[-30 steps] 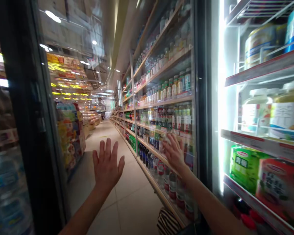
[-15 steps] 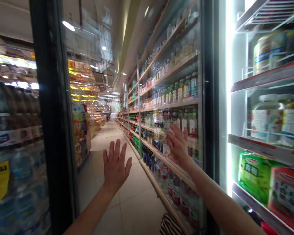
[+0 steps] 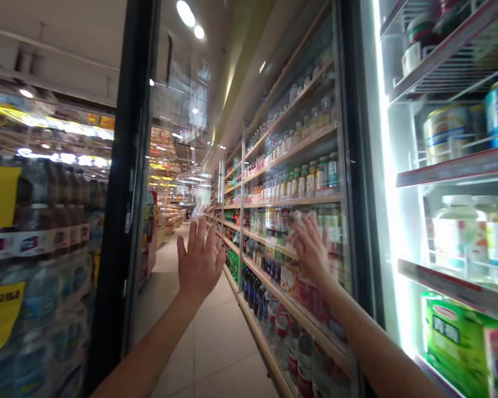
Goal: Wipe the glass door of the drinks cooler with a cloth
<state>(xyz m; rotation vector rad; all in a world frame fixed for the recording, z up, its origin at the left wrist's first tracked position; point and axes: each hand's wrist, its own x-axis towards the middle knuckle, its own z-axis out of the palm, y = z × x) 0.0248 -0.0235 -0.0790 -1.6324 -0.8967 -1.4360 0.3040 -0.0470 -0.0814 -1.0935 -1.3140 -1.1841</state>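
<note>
A supermarket aisle is stretching ahead, with a tile floor [image 3: 207, 337] running along wooden shelving [image 3: 292, 138] stocked with bottles. A glass door [image 3: 182, 83] with a black frame [image 3: 120, 193] is standing in front of this view and is crossing much of the scene. To its left, stacked water bottles [image 3: 37, 293] are carrying yellow signs [image 3: 0, 320]. To its right, a lit cooler [image 3: 456, 171] is holding cans [image 3: 446, 132], white-labelled jars [image 3: 454, 232] and a green box [image 3: 452, 342].

The left hand [image 3: 200, 257] is raised with its fingers spread, gripping nothing, at the glass door. The right hand [image 3: 311, 249] is also spread and empty, near the door's right side, and is blurred by motion. Neither hand is pinching anything. Reflections are crowding the pane, so contact between either hand and the glass is impossible to confirm. It is also hard to separate shelving behind the glass from mirrored shelving. The forearms are cut off by the lower edge of the frame, and the far aisle is too small to make out.
</note>
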